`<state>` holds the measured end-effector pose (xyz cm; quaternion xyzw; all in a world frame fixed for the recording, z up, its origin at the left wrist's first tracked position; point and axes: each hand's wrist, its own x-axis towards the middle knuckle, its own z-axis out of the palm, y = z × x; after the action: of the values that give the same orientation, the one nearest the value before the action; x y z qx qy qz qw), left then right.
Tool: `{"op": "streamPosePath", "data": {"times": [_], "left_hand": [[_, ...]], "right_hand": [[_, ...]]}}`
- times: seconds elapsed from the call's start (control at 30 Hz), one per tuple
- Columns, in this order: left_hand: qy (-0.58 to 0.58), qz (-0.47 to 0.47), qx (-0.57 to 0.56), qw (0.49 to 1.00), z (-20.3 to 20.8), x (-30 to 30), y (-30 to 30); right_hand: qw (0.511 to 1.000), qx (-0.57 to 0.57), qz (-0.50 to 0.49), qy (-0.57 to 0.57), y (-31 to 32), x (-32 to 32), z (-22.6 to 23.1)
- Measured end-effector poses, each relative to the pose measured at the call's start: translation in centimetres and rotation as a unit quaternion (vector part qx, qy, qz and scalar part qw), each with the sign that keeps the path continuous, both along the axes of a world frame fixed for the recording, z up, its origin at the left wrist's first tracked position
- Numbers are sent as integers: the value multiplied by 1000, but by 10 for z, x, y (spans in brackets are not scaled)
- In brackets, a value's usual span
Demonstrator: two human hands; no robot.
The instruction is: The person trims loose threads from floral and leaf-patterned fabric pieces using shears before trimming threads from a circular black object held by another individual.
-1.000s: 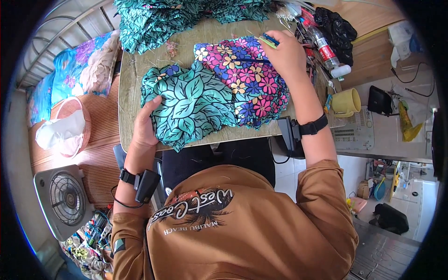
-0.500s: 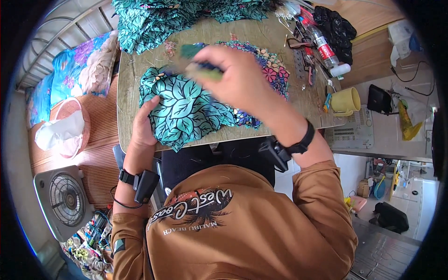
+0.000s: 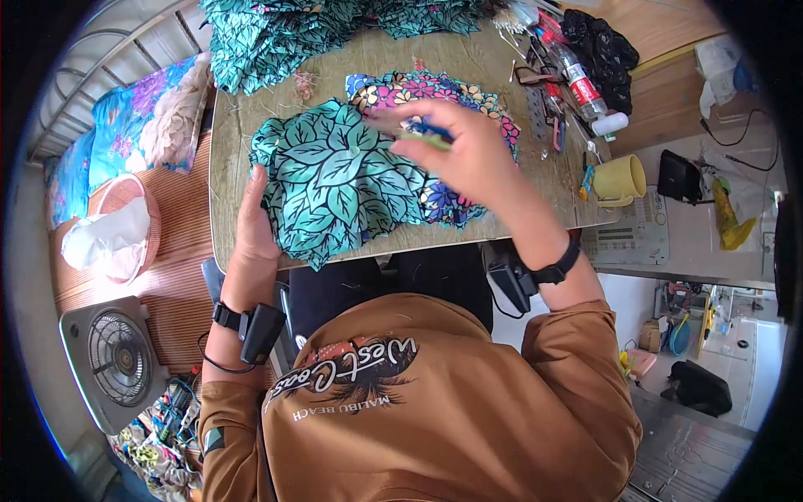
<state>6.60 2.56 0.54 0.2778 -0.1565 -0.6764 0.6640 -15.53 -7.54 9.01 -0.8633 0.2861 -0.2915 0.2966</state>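
A teal fabric piece with black leaf outlines (image 3: pixel 330 180) lies spread on the wooden table near its front edge. My left hand (image 3: pixel 255 222) rests at its left edge, thumb stretched out along the cloth; the other fingers are partly hidden. Over the right side of the cloth, my right hand (image 3: pixel 473 155) is raised and slightly blurred. Its fingers close around a small yellow-green and blue tool (image 3: pixel 428 134), mostly covered, whose kind I cannot make out. Beyond and beneath the teal piece lies a multicoloured flower-print fabric (image 3: pixel 493 109).
Teal leaf-print pieces (image 3: pixel 276 46) are heaped at the far left. On the right lie a plastic bottle (image 3: pixel 581 84), a black plastic bag (image 3: pixel 602 54) and a yellow mug (image 3: pixel 621 180). Loose threads (image 3: pixel 303 84) lie on the table. A fan (image 3: pixel 117 356) stands at left.
My right hand has moved right and slightly nearer, away from the cloth's far-left edge. The teal piece's far edge now lies spread outward. My left thumb has slid off the cloth to its edge.
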Motion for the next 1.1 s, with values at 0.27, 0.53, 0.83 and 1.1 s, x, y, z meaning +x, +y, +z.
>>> {"op": "streamPosePath", "data": {"times": [0.27,0.53,0.83,1.1], "left_hand": [[-72,-2,31,997,-7,5,0],[-52,2,49,997,-6,3,-1],[-55,-4,54,997,-9,5,-1],[-27,-5,29,999,-7,4,-1]], "right_hand": [[979,-24,-159,125,-14,-38,-7],[946,40,-11,321,-11,-44,23],[989,-45,-69,122,-20,-50,3],[961,-108,-67,244,-23,-47,7]]}}
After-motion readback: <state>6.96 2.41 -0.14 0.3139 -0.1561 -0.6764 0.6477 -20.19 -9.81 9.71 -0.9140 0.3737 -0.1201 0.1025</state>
